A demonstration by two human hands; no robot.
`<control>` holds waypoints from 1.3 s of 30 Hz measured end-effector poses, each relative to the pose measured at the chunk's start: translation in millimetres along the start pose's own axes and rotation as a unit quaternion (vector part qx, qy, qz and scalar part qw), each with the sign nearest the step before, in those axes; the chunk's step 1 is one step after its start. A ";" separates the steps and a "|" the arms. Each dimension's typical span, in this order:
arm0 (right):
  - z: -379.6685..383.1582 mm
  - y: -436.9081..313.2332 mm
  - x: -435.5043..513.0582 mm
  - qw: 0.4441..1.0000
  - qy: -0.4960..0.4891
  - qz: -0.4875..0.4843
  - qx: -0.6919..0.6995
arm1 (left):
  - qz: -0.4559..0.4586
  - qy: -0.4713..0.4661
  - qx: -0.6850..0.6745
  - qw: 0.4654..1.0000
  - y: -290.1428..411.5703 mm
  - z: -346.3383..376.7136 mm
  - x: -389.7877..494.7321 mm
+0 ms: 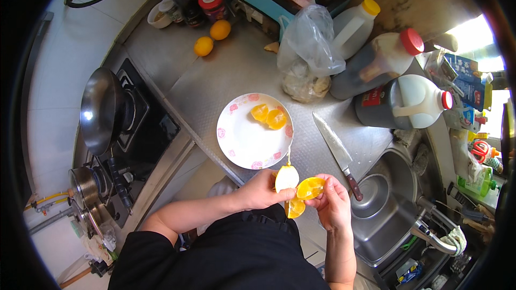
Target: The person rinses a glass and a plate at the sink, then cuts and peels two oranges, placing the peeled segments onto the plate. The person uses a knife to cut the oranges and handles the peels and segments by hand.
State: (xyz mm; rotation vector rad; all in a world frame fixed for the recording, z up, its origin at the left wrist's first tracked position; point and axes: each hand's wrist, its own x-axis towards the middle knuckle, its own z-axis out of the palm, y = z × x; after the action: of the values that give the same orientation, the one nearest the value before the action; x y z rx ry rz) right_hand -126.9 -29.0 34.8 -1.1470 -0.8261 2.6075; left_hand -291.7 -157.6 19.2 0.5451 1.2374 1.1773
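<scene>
My left hand (262,189) grips a piece of orange peel (287,178), its pale inner side showing and a thin strip of pith hanging off its far tip. Between thumb and fingers, my right hand (332,199) pinches an orange piece (310,187). A further orange segment (295,208) hangs just below, between both hands; whether it is joined to the others I cannot tell. Beyond the hands lies a white plate (250,145) with a pink rose rim. Two orange pieces (268,117) rest on its far right part.
A kitchen knife (332,141) lies right of the plate, its handle reaching over the sink (387,225). Two whole oranges (211,38) sit farther back. Large jugs (399,102) and a plastic bag (308,56) stand right. A wok (100,110) is on the stove at left.
</scene>
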 end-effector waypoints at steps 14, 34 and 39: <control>36.6 -19.0 12.2 0.824 -0.053 -0.212 -0.522 | 0.084 0.041 0.133 0.987 10.3 -8.5 -6.8; 45.5 -2.3 45.8 0.918 -0.139 -0.091 -0.361 | 0.131 0.044 0.053 0.989 10.5 -40.4 -24.7; 60.5 2.9 74.5 0.862 -0.179 -0.113 -0.461 | 0.142 0.080 0.088 0.983 5.1 -58.5 -30.0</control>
State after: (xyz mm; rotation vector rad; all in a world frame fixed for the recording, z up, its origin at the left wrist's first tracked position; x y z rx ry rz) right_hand -221.7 -29.4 19.8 -0.5992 -2.2818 2.2301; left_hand -344.2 -197.6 18.5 0.7923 1.4441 1.3791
